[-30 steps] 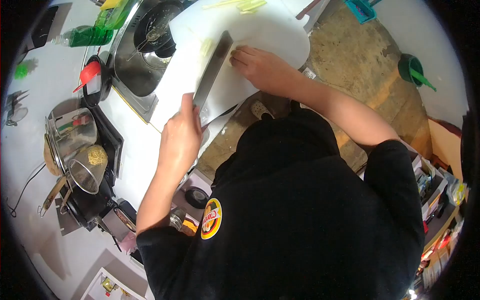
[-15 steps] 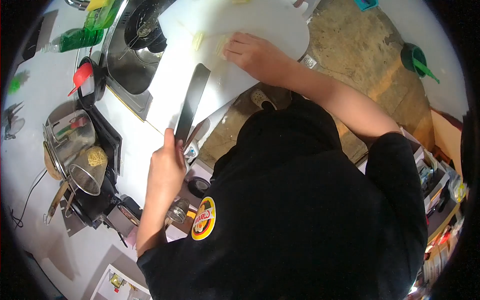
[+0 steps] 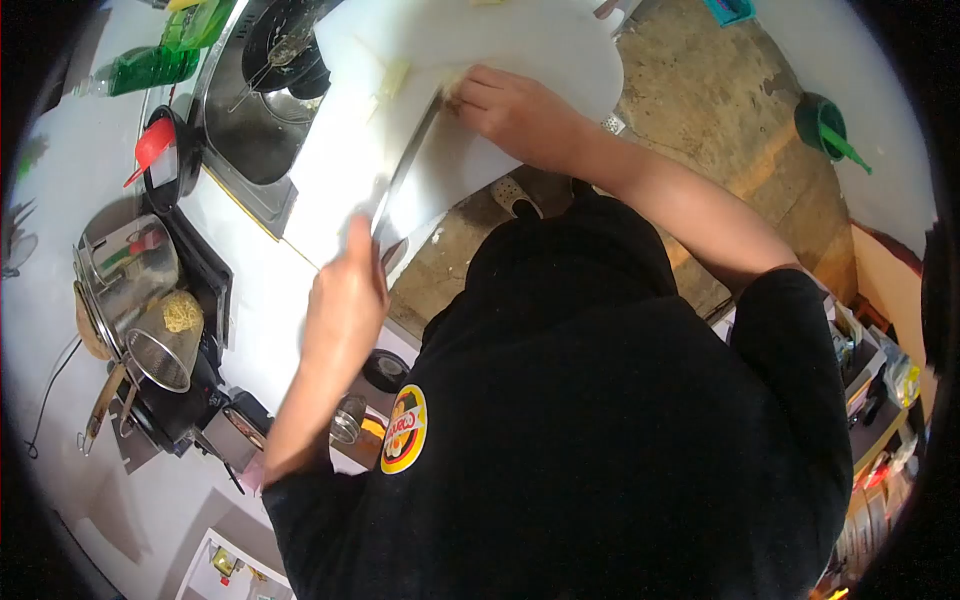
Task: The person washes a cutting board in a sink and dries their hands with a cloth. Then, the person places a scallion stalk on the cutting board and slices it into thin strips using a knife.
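My left hand [image 3: 348, 285] is closed around the handle of a long knife [image 3: 404, 168], seen nearly edge-on, its tip close to the fingertips of my right hand. My right hand [image 3: 508, 112] has its fingers pressed together on a pale green vegetable piece [image 3: 450, 90], partly hidden by them, on the white cutting board [image 3: 565, 55]. Left of the blade lie cut pale green pieces [image 3: 394, 78] on the board. Another pale piece [image 3: 486, 2] shows at the top edge.
A metal sink [image 3: 245, 140] with a black pan [image 3: 285, 45] is at the upper left. A red scoop [image 3: 153, 148], a green bottle [image 3: 150, 70], a pot [image 3: 135, 270] and a strainer [image 3: 160, 355] are further left. A green container [image 3: 820, 125] is at the right.
The knife moved from beside my right fingers down toward my body, then back up to them, its blade turned edge-on. Several pale strips at the top have left view; my right hand shifted slightly.
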The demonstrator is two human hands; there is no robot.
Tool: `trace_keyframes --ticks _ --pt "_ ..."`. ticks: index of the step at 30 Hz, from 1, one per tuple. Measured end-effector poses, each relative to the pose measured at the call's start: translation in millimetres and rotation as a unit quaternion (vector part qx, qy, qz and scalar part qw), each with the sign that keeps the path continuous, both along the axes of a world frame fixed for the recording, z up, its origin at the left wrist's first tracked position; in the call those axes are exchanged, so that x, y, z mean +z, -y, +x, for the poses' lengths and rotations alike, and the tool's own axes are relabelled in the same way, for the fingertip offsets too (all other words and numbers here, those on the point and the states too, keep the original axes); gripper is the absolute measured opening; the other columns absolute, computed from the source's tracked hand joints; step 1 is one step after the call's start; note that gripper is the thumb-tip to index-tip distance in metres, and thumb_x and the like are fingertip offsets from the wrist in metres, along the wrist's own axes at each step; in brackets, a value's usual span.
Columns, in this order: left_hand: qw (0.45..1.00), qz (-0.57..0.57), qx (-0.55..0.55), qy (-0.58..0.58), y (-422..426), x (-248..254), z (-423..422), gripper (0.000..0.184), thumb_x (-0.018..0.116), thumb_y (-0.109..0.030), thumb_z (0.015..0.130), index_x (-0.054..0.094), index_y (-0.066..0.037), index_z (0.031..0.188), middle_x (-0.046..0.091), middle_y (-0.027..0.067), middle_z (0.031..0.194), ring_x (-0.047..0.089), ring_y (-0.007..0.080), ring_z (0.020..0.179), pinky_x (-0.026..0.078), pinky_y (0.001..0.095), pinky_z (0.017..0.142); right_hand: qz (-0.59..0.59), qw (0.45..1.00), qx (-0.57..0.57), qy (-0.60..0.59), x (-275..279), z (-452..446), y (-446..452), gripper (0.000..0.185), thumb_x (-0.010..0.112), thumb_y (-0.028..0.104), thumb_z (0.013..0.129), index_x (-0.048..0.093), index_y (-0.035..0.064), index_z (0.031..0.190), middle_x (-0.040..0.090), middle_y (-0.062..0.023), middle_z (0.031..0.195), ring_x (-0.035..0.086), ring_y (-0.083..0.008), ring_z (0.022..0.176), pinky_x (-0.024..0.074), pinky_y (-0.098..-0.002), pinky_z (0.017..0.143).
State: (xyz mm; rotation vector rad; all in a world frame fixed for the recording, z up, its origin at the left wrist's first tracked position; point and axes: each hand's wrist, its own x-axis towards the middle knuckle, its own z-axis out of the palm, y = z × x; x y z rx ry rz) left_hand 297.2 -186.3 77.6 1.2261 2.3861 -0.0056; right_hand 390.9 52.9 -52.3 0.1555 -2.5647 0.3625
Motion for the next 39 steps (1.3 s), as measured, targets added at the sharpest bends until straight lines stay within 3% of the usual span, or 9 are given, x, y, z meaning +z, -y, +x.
trace_keyframes --ticks 9,11,13,16,21,23,26,35,39 --pt "0.999 0.005 0.042 0.026 -2 2 -3 0.021 0.056 -0.003 0.093 0.044 0.001 0.11 0.061 0.0297 0.069 0.063 0.0479 0.07 0.047 0.0507 0.056 -0.032 0.999 0.01 -0.009 -2 0 -1 0.013 0.059 0.005 0.075 0.065 0.0013 0.087 0.06 -0.0057 0.093 0.056 -0.021 0.099 0.0511 -0.0293 0.088" --pt "0.999 0.016 0.03 0.019 -14 0 -5 0.021 0.056 -0.004 0.093 0.045 0.001 0.11 0.06 0.0296 0.069 0.063 0.0477 0.071 0.047 0.0502 0.056 -0.066 0.998 0.012 -0.01 -1 1 0 0.028 0.061 0.004 0.073 0.066 -0.0041 0.099 0.06 -0.008 0.099 0.057 -0.024 0.101 0.0522 -0.0317 0.084" --pt "0.998 0.049 0.034 0.015 -20 0 -7 0.02 0.055 -0.005 0.094 0.045 0.001 0.111 0.06 0.0292 0.07 0.063 0.0476 0.072 0.047 0.0496 0.057 -0.058 0.998 0.007 -0.005 1 2 -1 0.027 0.061 0.004 0.073 0.067 -0.0039 0.098 0.061 -0.0077 0.099 0.057 -0.0236 0.101 0.0522 -0.0316 0.084" --pt "0.995 0.095 0.027 0.018 -28 4 -10 0.02 0.053 -0.006 0.094 0.044 -0.001 0.111 0.058 0.0289 0.066 0.061 0.0483 0.067 0.047 0.0543 0.058 -0.05 0.999 0.009 -0.002 0 2 0 0.027 0.062 0.004 0.073 0.067 -0.0034 0.098 0.062 -0.0072 0.099 0.057 -0.0229 0.1 0.0522 -0.0312 0.085" --pt "0.997 0.071 0.001 0.019 -48 8 -11 0.019 0.052 -0.007 0.094 0.044 -0.002 0.111 0.058 0.0303 0.068 0.061 0.0487 0.071 0.047 0.0553 0.06 -0.033 0.999 0.004 0.008 2 3 -1 0.029 0.062 0.003 0.072 0.068 -0.0026 0.1 0.064 -0.0067 0.098 0.058 -0.0227 0.1 0.052 -0.0303 0.086" --pt "0.999 0.004 0.022 0.027 -54 12 -10 0.021 0.053 -0.007 0.095 0.046 0.0 0.113 0.058 0.0326 0.072 0.06 0.0499 0.079 0.045 0.0528 0.062 -0.014 1.0 -0.011 0.006 2 3 0 0.019 0.06 0.006 0.076 0.068 0.0033 0.093 0.062 -0.0052 0.102 0.056 -0.0199 0.106 0.0483 -0.0294 0.095" --pt "0.999 0.005 0.022 0.034 -53 9 -9 0.022 0.052 -0.008 0.095 0.046 0.0 0.115 0.057 0.0334 0.072 0.059 0.051 0.078 0.044 0.054 0.063 -0.044 0.999 -0.008 -0.008 1 2 0 0.034 0.061 0.002 0.071 0.068 -0.0017 0.104 0.065 -0.0064 0.099 0.058 -0.0225 0.103 0.052 -0.0295 0.088" --pt "0.994 -0.056 0.077 0.06 17 35 0 0.03 0.054 -0.004 0.092 0.045 0.0 0.12 0.059 0.0291 0.067 0.063 0.0477 0.072 0.047 0.0542 0.061 -0.081 0.997 0.004 -0.005 3 4 -1 0.028 0.06 0.002 0.072 0.066 -0.0014 0.099 0.064 -0.0069 0.095 0.059 -0.0225 0.1 0.0522 -0.0304 0.085" --pt "0.998 -0.006 0.053 0.039 -7 36 -4 0.027 0.054 -0.005 0.093 0.046 0.0 0.118 0.058 0.0286 0.066 0.061 0.0485 0.07 0.045 0.0546 0.061 -0.088 0.996 0.007 -0.017 0 1 0 0.027 0.06 0.002 0.072 0.066 -0.0016 0.099 0.064 -0.0066 0.095 0.059 -0.0225 0.1 0.0519 -0.0301 0.086"
